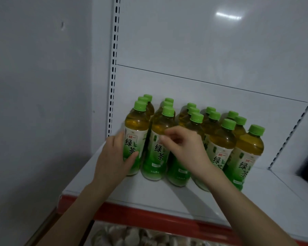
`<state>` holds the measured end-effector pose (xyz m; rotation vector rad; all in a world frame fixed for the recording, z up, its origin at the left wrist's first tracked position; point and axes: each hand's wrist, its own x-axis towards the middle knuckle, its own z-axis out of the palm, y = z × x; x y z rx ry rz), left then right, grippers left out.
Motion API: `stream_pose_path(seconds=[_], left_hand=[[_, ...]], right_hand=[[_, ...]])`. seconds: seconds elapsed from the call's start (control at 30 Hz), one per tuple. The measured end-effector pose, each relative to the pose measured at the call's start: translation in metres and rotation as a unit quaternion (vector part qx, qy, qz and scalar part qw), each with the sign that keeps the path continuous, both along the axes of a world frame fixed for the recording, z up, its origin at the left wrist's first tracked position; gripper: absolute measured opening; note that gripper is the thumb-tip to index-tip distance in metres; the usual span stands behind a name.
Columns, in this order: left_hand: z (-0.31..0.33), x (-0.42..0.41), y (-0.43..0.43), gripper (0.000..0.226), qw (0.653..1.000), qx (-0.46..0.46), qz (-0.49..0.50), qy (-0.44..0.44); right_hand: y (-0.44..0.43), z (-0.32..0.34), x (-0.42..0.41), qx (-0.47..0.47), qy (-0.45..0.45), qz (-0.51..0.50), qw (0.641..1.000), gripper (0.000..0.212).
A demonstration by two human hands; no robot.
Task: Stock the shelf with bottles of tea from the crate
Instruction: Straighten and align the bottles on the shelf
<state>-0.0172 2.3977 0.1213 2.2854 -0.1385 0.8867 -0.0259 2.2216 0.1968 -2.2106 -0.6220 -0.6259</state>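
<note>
The front-left tea bottle [135, 139] is clasped at its label by the left hand [114, 157], upright on the white shelf [149, 192]. Just beside it, the next bottle [156, 148] is touched by the right hand's [183, 146] loosely curled fingers [167, 139]; whether it is gripped cannot be told. More green-capped bottles [220, 139] are ranked beyond the right hand.

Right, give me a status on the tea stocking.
Done: rows of green tea bottles stand upright on the white shelf. In hand: left hand grips the front-left bottle; right hand fingers the next bottle. Left: shelf's right side stays unfilled; the crate isn't visible.
</note>
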Motion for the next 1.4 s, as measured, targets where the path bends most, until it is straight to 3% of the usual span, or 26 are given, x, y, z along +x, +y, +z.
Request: stream_pose_path(seconds=[0.2, 0.3, 0.47, 0.6, 0.7, 0.9, 1.07, 1.4], left_hand=[[-0.002, 0.027, 0.001, 0.083, 0.992, -0.081, -0.074, 0.057], [-0.005, 0.033, 0.003, 0.084, 0.987, -0.11, -0.103, 0.059], [-0.009, 0.035, 0.003, 0.08, 0.981, -0.135, -0.139, 0.027], [-0.01, 0.034, 0.004, 0.084, 0.973, -0.164, -0.164, 0.015], [-0.01, 0.034, 0.004, 0.087, 0.972, -0.171, -0.161, 0.009], [-0.014, 0.036, 0.004, 0.088, 0.97, -0.186, -0.153, 0.023], [-0.011, 0.035, 0.005, 0.088, 0.965, -0.198, -0.168, 0.044], [-0.011, 0.031, 0.005, 0.093, 0.965, -0.179, -0.179, 0.067]], right_hand=[[0.021, 0.057, 0.028, 0.033, -0.069, -0.024, 0.997, 0.024], [0.027, 0.082, 0.063, 0.016, -0.042, -0.046, 0.998, 0.022], [0.038, 0.102, 0.119, -0.14, 0.091, -0.023, 0.986, 0.034], [0.054, 0.106, 0.139, -0.276, 0.144, 0.013, 0.95, 0.053], [0.059, 0.102, 0.15, -0.32, 0.158, 0.042, 0.933, 0.051], [0.051, 0.099, 0.158, -0.334, 0.125, 0.099, 0.929, 0.036], [0.044, 0.101, 0.156, -0.299, 0.164, 0.112, 0.933, 0.036], [0.049, 0.094, 0.15, -0.328, 0.099, 0.061, 0.938, 0.047]])
